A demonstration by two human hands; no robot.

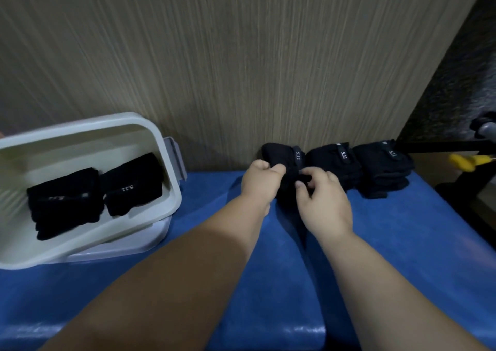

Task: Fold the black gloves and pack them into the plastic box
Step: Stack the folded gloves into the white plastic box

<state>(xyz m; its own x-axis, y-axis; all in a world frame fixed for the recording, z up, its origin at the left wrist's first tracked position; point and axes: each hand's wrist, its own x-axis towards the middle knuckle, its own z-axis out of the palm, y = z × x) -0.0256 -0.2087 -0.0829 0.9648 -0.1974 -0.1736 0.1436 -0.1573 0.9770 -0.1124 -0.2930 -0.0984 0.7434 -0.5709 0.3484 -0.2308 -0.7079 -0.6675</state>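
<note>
At centre frame my left grip (261,180) and right grip (322,200) both pinch the black glove (284,160) above the blue tabletop (402,243), fingers curled to fold it small enough for the plastic box (80,125) at left, which already holds two folded gloves (64,200)

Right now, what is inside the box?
Two folded black gloves sit side by side in the box: left bundle, right bundle. Anything under them is covered; the box's left end is out of frame.

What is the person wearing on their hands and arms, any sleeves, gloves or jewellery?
Nothing worn shows. The left hand and right hand are bare, with no gloves, rings or watch visible. The left forearm and right forearm are bare too, no sleeve reaching into view.
</note>
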